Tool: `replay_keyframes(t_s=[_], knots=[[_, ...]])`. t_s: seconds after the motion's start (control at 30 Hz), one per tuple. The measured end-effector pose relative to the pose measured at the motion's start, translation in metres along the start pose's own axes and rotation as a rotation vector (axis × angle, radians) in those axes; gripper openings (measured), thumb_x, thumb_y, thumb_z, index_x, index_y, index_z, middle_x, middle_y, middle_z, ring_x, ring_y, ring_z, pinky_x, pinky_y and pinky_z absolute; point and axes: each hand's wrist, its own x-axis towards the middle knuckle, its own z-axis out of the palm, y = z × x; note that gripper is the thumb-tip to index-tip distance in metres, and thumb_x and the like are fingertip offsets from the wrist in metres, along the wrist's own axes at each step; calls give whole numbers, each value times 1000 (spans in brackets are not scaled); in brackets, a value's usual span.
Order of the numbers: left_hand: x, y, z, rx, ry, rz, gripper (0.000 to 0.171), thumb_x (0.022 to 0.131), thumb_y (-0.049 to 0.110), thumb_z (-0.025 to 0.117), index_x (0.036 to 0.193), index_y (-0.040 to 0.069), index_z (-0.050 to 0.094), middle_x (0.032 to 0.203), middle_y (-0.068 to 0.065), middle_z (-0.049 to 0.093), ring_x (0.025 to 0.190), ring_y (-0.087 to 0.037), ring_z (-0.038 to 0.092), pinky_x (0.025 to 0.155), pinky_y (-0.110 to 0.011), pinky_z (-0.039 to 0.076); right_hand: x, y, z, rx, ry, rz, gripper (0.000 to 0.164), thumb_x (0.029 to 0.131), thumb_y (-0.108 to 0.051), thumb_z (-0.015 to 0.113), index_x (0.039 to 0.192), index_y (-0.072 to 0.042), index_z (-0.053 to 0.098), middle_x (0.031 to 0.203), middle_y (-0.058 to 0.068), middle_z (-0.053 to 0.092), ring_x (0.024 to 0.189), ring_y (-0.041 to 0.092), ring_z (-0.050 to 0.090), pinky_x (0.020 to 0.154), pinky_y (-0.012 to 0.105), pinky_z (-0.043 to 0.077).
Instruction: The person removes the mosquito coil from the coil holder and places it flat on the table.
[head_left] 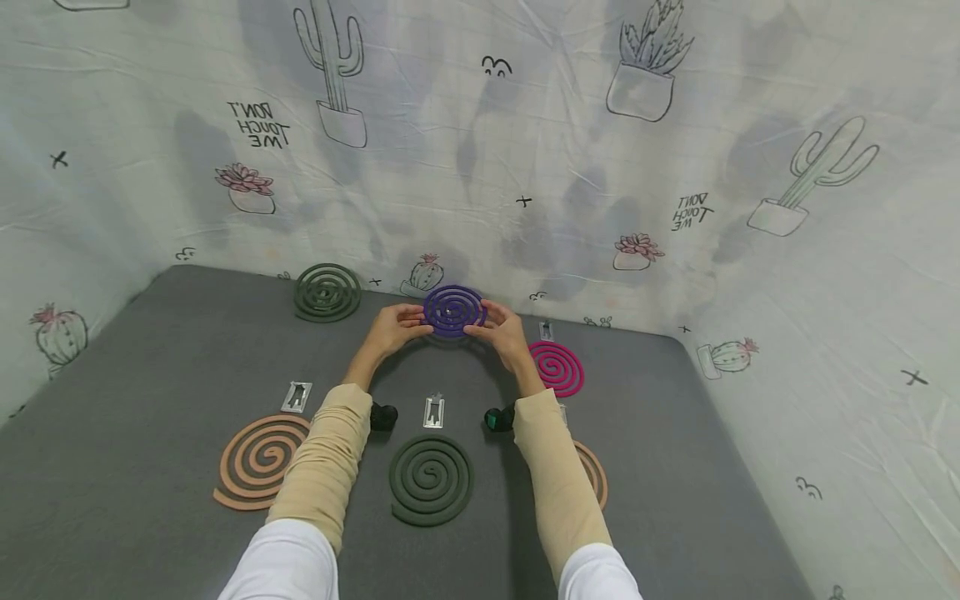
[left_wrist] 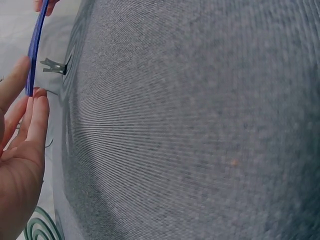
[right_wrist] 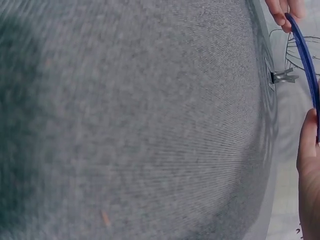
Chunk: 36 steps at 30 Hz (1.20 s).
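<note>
A purple mosquito coil (head_left: 453,309) is held flat between both hands at the far side of the table, raised above the surface. My left hand (head_left: 393,328) pinches its left edge between thumb and fingers. On the opposite edge, the thumb and fingers of my right hand (head_left: 505,332) grip the coil. Below the coil, a small metal coil stand (left_wrist: 54,66) rises from the table with its prongs up. The same stand shows side-on in the right wrist view, apart from the coil's underside (right_wrist: 305,55).
A green coil (head_left: 327,293) sits at the back left, a dark green one (head_left: 431,481) in front. Orange coils (head_left: 262,462) lie left and partly under the right sleeve, a pink coil (head_left: 555,368) right. Metal stands (head_left: 296,397) lie between them. A printed cloth (head_left: 465,183) hangs behind.
</note>
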Motion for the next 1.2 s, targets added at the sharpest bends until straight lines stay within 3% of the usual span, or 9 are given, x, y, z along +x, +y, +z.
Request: replay_keyframes(t_s=[0.2,0.43,0.67,0.93,1.2], knots=[[-1,-3,0,35,60,15,37,95,7,59,126,-14,54,122,-31,58,114,-39,57,94,-42,50,-3,-1,-4,-14,-66,9,68,78,16,70,140,4,44,138,23,48,119,40,53,91,33,52],[0,-4,0,8,63,24,42,96,3,56,136,-6,48,116,-32,60,105,-40,62,89,-38,54,-4,1,-9,-7,-130,29,72,78,16,69,143,3,39,142,23,44,118,41,53,91,34,53],[1,-7,-2,27,87,70,33,90,0,64,119,-13,58,115,-31,61,108,-40,61,88,-36,54,-3,2,-16,-50,-200,59,73,80,13,70,144,0,38,146,19,40,122,36,52,95,35,50],[5,-7,-5,-25,26,24,38,86,-3,68,120,-16,55,121,-32,57,112,-41,58,87,-28,54,-4,1,-19,-46,-252,65,72,80,16,67,144,2,37,142,22,43,122,40,51,91,33,53],[3,-2,-10,-35,-38,1,48,85,-2,70,129,-12,51,127,-30,54,117,-39,56,91,-34,52,-4,-1,-22,-104,-259,60,72,80,12,70,144,-1,40,141,21,46,123,37,51,97,38,49]])
